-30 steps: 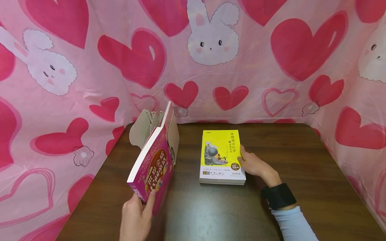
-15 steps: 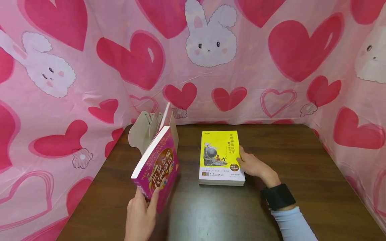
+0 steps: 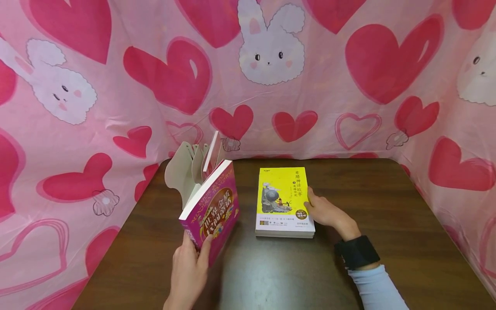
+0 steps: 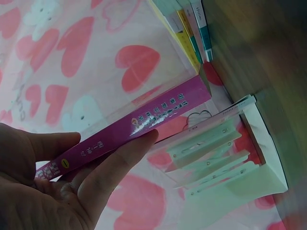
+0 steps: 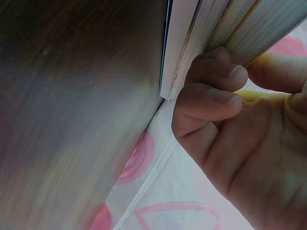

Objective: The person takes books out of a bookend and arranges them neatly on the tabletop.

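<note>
My left hand (image 3: 189, 269) grips a thick magenta paperback book (image 3: 218, 206), thumb on its front cover and fingers behind. The book is held tilted above the table, in front of the cream book rack (image 3: 178, 165); its spine faces the left wrist view. A stack of books lies flat on the table, a yellow-and-white book (image 3: 280, 189) on top. My right hand (image 3: 329, 212) holds the stack's right edge. In the right wrist view its fingers (image 5: 208, 103) curl against the page edges, with the thumb over the top cover.
One thin book (image 3: 211, 150) stands in the rack, leaning slightly. The rack is at the back left of the dark wooden table (image 3: 387, 206). A pink curtain (image 3: 325, 107) with hearts and rabbits surrounds the table's back and sides.
The left hand has moved to the right with the magenta book, away from the rack, exposing more of the standing book. My right hand stays at the stack.
</note>
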Tool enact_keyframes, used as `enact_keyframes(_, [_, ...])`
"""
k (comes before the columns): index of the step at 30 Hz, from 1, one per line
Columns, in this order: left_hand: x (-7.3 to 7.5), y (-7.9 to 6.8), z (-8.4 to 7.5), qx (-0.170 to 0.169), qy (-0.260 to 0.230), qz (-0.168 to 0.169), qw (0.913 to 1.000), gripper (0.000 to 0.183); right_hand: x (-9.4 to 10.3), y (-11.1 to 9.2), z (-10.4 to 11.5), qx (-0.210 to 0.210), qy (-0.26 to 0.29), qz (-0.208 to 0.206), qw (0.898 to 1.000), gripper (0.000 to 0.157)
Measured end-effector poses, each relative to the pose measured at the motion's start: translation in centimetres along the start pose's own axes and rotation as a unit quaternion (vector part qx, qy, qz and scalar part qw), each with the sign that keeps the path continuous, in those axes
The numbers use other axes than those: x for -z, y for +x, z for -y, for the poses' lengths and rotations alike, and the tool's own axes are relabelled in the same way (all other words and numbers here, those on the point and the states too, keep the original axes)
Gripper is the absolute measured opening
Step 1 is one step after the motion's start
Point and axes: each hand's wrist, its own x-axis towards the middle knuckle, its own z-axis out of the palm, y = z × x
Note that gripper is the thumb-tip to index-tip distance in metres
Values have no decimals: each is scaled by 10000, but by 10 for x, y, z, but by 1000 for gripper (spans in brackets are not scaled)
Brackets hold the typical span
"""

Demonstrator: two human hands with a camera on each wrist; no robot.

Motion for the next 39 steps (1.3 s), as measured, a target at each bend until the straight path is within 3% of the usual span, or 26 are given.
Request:
enact_keyframes(9, [-6,8,1,-97,-71,24,9999,35,1,-2,-1,11,-1,16,10000,81])
enact_keyframes(20, [-10,18,-4,322,-228,375,9985,45,-1,-1,-2,41,11,12,10000,80])
enact_keyframes(34, [-18,28,-3,411,-975,297,9939,47,0,-2,0,150,52,-190,9997,80])
enact_keyframes(39, [-20,30,-2,239,-1144,164,9930,45,0,1,-1,306,-21,-364,9989,77])
